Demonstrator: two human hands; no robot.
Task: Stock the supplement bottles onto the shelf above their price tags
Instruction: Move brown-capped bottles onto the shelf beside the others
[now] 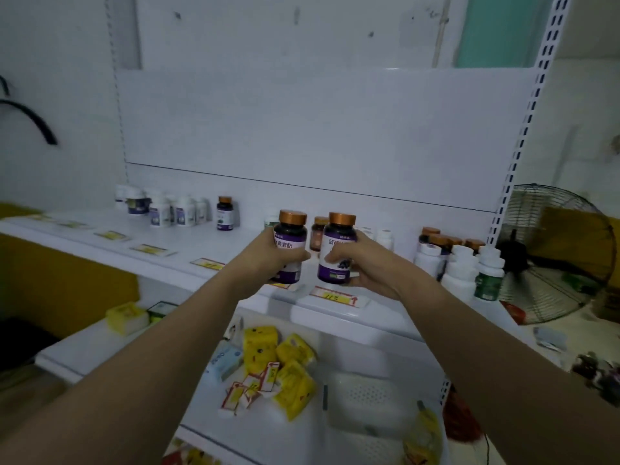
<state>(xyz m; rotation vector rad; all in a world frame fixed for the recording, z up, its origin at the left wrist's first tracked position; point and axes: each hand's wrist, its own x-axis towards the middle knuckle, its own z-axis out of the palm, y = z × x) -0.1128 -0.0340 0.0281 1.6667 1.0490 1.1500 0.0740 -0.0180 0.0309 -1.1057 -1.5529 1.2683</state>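
Observation:
My left hand (268, 260) grips a dark supplement bottle (290, 234) with a copper cap and a purple-and-white label. My right hand (364, 263) grips a matching second bottle (336, 250). Both bottles are upright, side by side, held at the front edge of the white shelf (201, 250). A yellow price tag (335, 298) marked 113 sits on the shelf edge just below the right bottle. Another dark bottle (224, 213) stands alone further back on the left. An amber bottle (318, 234) stands behind the two held ones.
White bottles (161, 206) cluster at the shelf's back left, and white and copper-capped bottles (459, 263) crowd its right end. More yellow tags (149, 250) line the shelf edge. Yellow packets (288, 367) and loose tags lie on the lower shelf. A fan (550, 253) stands at right.

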